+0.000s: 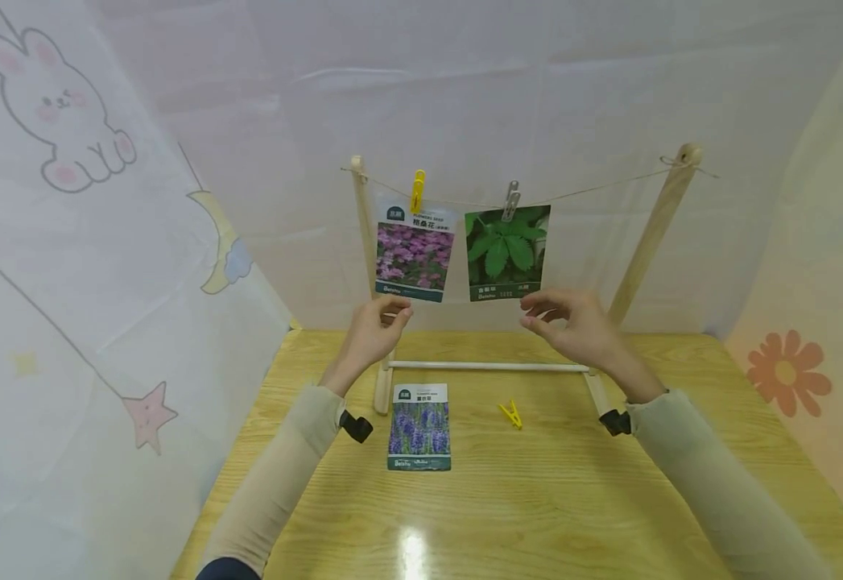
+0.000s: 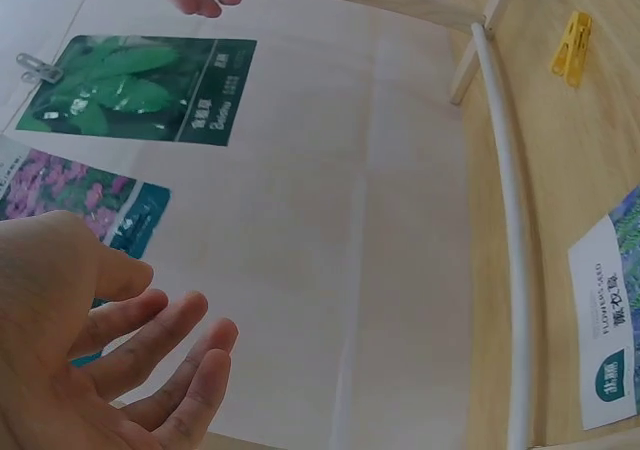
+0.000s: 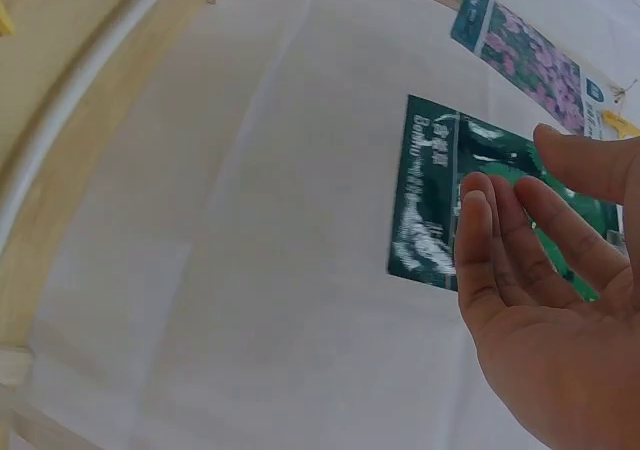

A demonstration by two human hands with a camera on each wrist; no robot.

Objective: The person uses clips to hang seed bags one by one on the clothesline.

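Observation:
Two seed packets hang from a thin string: one with pink flowers (image 1: 414,256) under a yellow clothespin (image 1: 417,192), one with green leaves (image 1: 508,251) under a grey clothespin (image 1: 511,201). My left hand (image 1: 376,332), fingers loosely bent, is at the lower edge of the pink-flower packet and holds nothing. Just below the lower right corner of the green-leaf packet is my right hand (image 1: 569,322). Its fingers (image 3: 535,235) are relaxed, with nothing gripped between them. A third packet, with purple flowers (image 1: 419,427), lies flat on the table beside a loose yellow clothespin (image 1: 511,414).
The string is tied between two wooden posts (image 1: 649,234), joined near the table by a white rod (image 1: 489,366). A pale cloth (image 1: 464,105) stands behind the frame, with printed cloth at both sides. The wooden table (image 1: 537,507) extends in front.

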